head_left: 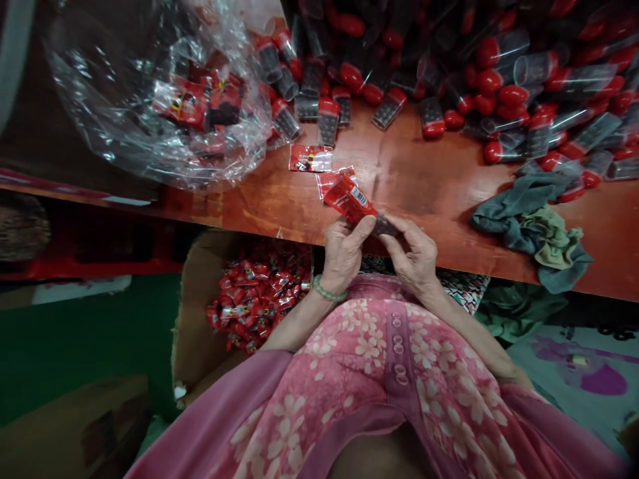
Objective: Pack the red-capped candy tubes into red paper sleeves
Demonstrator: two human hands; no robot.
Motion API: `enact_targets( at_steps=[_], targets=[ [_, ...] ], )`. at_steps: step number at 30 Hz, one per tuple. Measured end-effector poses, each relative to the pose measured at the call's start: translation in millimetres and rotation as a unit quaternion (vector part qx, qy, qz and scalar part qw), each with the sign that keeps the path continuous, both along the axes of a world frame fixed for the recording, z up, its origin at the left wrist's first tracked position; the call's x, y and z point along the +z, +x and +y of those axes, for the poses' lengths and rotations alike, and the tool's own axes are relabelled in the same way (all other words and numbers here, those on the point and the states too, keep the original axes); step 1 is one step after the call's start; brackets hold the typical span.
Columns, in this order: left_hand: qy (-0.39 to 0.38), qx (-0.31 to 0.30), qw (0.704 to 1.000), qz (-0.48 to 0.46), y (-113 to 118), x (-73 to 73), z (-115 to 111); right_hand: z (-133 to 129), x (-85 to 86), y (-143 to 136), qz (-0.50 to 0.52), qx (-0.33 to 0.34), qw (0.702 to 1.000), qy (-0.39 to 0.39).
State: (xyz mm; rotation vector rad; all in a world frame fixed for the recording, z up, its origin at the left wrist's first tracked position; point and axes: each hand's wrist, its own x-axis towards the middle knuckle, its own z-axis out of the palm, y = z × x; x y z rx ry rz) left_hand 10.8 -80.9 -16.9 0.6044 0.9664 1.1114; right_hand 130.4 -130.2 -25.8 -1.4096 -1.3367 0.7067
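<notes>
A red printed packet point(347, 199) with a white barcode label is held over the near edge of the wooden table. My left hand point(344, 247), with a green bead bracelet at the wrist, pinches its lower side, thumb on top. My right hand point(413, 258) has thumb and fingers closed on a clear, dark-looking tube end point(384, 225) at the packet's right end. Whether this tube sits inside the packet or against it, I cannot tell. Just beyond, a flat red-and-white sachet point(310, 158) lies on the table, and another sachet point(335, 179) is partly covered by the packet.
Many clear tubes with red caps point(514, 96) are heaped along the table's far side. A clear plastic bag point(164, 146) with red packets stands at left. Below it, a cardboard box point(192, 319) holds red packets point(259, 293). Crumpled cloths point(524, 213) lie at right.
</notes>
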Motion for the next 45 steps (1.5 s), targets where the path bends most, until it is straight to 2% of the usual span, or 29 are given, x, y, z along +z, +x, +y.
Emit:
enact_targets(
  at_steps=[6,10,12,14,17,20,25,30,35,45],
  targets=[
    [-0.015,0.007,0.999,-0.034,-2,1.6,2,3,-4.1,0,0.054,0.015,0.998,-0.028],
    [-0.01,0.004,0.998,-0.064,0,3.1,1,2,-5.8,0,0.009,0.005,0.999,0.041],
    [-0.009,0.001,0.997,-0.071,2,2.7,-2,0,-5.5,0,0.024,-0.007,0.999,0.045],
    [-0.014,-0.009,0.998,-0.058,3,1.5,-5,0,-4.8,0,0.119,-0.001,0.993,-0.004],
    [-0.027,-0.049,0.998,-0.01,1,-1.2,-11,2,-2.2,2,0.301,0.034,0.947,-0.102],
    [-0.015,-0.072,0.997,0.002,-3,-3.2,-11,7,2.6,2,0.361,0.045,0.923,-0.125],
    [-0.004,-0.012,0.999,-0.036,-6,0.8,-3,10,5.3,-2,0.344,0.048,0.931,-0.116],
    [-0.03,-0.051,0.998,-0.022,-3,6.7,-7,8,-3.8,1,0.31,0.042,0.947,-0.077],
    [-0.055,-0.08,0.995,-0.004,-7,4.6,-16,10,-7.6,6,0.209,0.047,0.976,-0.024],
    [-0.089,-0.072,0.993,-0.033,-23,5.3,-16,15,-23.6,-10,0.167,0.067,0.981,0.078]
  ],
)
